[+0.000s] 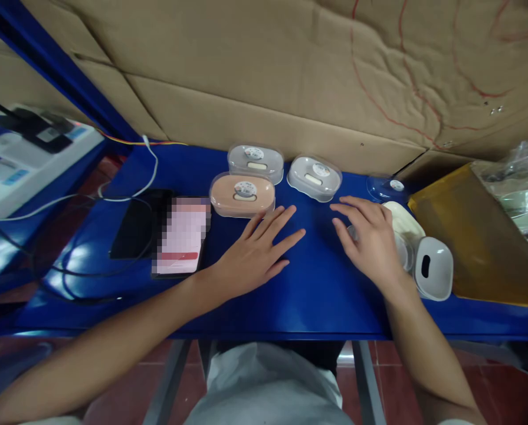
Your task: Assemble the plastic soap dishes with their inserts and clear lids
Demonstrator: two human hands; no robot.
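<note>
My left hand [261, 254] is spread over the blue table [308, 295], fingers apart and holding nothing, its fingertips close to the front edge of a peach oval box [228, 198] with a clear lid. Behind that box sits a grey lidded box [264, 154], and another grey one [305, 169] stands to its right. My right hand [370, 236] hovers with fingers apart, partly covering clear plastic pieces [404, 251]. Beside it are a cream oval piece [403, 219] and a white-grey tray [440, 268] with a dark slot. A clear lid [381, 188] with a label lies behind.
A phone [181, 236] with a lit screen and a black flat object [133, 227] lie left of my hands, with cables [87, 268] running across the table. A brown-yellow box [476, 236] holding plastic bags is at right. Cardboard [246, 77] stands along the back.
</note>
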